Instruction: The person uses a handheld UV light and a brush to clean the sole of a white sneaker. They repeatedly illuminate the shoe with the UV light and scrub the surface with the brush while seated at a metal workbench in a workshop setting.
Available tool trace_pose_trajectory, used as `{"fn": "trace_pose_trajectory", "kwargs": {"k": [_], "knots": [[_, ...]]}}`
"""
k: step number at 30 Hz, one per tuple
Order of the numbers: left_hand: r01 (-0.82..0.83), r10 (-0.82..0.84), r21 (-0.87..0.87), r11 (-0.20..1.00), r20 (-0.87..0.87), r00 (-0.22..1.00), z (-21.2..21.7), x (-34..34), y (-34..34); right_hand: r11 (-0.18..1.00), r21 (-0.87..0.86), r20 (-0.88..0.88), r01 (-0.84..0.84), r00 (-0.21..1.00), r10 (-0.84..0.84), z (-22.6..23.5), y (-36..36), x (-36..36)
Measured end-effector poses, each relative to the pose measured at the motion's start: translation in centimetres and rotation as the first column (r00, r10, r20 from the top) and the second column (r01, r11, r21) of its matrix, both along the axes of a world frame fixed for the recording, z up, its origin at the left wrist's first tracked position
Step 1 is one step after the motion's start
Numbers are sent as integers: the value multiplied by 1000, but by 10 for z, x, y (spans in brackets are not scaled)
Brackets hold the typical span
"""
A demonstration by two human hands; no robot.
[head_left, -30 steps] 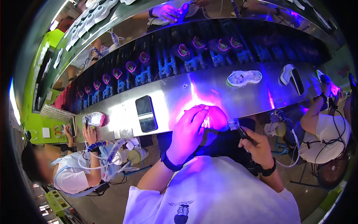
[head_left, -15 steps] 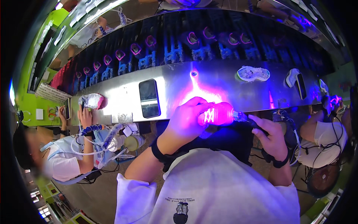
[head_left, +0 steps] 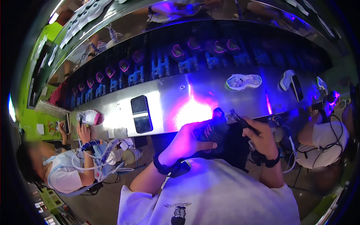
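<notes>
Inside the left hand (head_left: 186, 141) sits a shoe (head_left: 212, 130) (laced) — right hand (head_left: 263, 137) gripping a tool (head_left: 243, 122).

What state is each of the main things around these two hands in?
Left hand: closed around the shoe.
Right hand: closed around the brush.
Shoe: held, mostly in shadow.
Brush: held, its tip apparently clear of the shoe.
Smartphone: lying flat on the metal bench.
Pale shoe sole: lying on the bench, hollow side up.
Metal bench: brightly lit pink-white beyond the left hand.
</notes>
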State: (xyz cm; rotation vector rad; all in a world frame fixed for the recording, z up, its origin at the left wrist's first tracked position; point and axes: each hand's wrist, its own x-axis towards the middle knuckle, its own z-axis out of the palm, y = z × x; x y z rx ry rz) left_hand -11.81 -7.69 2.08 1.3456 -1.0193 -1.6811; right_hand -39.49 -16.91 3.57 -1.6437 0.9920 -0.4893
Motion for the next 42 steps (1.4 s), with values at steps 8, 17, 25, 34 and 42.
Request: {"fn": "trace_pose_trajectory", "kwargs": {"k": [8,17,25,34,42], "knots": [[-65,86,101,993,-225,971,18,-2,3,992,-61,-18,-108,994,107,5,-13,0],[-101,137,114,988,-375,917,-5,7,20,994,-68,-90,-81,993,75,-10,18,12],[-192,188,-33,981,-94,978,-15,3,22,992,87,-129,-92,986,103,-5,28,6],[-217,248,-202,955,147,957,-22,-11,-16,985,145,-25,-95,995,100,-5,2,-21],[-395,394,-26,918,-48,918,-54,-19,-28,997,-81,-249,8,968,-28,0,17,-24]]}}
